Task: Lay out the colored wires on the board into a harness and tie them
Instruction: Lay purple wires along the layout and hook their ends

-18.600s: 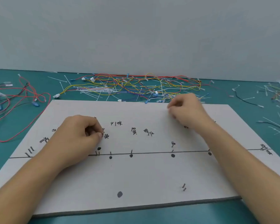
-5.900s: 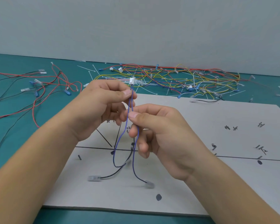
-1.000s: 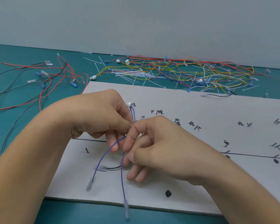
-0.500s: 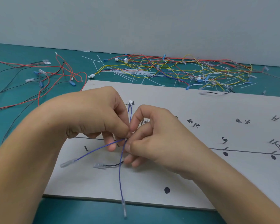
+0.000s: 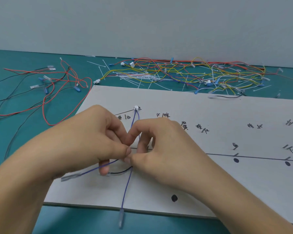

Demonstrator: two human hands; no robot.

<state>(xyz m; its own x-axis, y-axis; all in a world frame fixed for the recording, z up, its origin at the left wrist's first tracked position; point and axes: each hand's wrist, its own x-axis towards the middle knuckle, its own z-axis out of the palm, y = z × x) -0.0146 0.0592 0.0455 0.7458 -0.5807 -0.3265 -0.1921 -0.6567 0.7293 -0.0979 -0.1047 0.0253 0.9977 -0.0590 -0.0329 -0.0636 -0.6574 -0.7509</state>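
Head view, looking down at the flat white board (image 5: 218, 114), which lies on the teal surface (image 5: 24, 65).

I see both hands meeting at centre frame, fingertips together. The left hand (image 5: 91, 146) is curled, its thumb and forefinger pinching the thin blue two-strand wire (image 5: 125, 191). The right hand (image 5: 167, 154) is curled too, thumb and forefinger nipping the same wire just beside the left thumb.

Above the hands the two strands run up to a small white plastic connector (image 5: 136, 108), which sits on the board by a handwritten mark. Below the hands they split. One strand goes lower left to a clear sleeved terminal (image 5: 69, 177), blurred. The other drops straight down to a second clear terminal (image 5: 121, 218), which hangs past the board's near edge.

A short black wire (image 5: 120, 172) lies on the board under the hands, partly hidden.

Upper centre to upper right of frame: a tangled heap of yellow, red, blue and white wires (image 5: 184, 73) mixed with loose white cable ties (image 5: 135, 76). Upper left: loose red and black leads (image 5: 47, 98).
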